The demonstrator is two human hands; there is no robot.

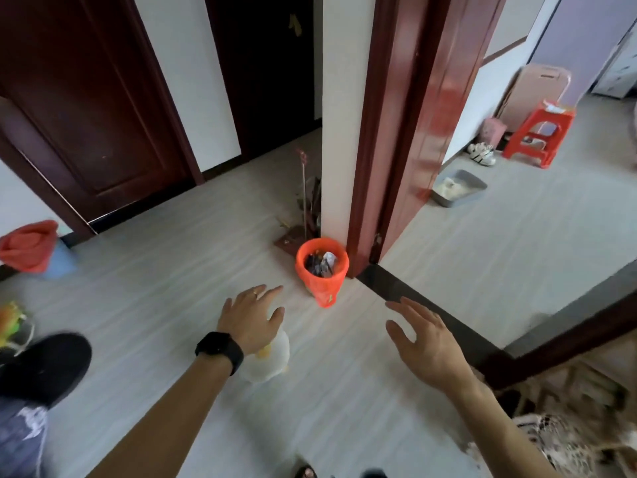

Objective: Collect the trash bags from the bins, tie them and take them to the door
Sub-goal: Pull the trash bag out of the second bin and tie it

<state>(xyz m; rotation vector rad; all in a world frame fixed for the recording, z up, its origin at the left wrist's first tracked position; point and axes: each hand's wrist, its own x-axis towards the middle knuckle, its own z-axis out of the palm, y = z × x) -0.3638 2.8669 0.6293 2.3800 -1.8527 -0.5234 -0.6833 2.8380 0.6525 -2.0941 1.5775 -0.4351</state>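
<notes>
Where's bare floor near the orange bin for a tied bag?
Bare floor between the orange-bagged bin and the blue bin at left; also beyond the dark threshold, up to the grey tray. Crowded: sticks behind the orange-bagged bin.

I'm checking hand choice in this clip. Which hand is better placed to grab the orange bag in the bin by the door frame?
Left, probably. The left hand is open, and its fingertips lie close to the orange bag. The right hand, also open, sits further off to the side.
</notes>
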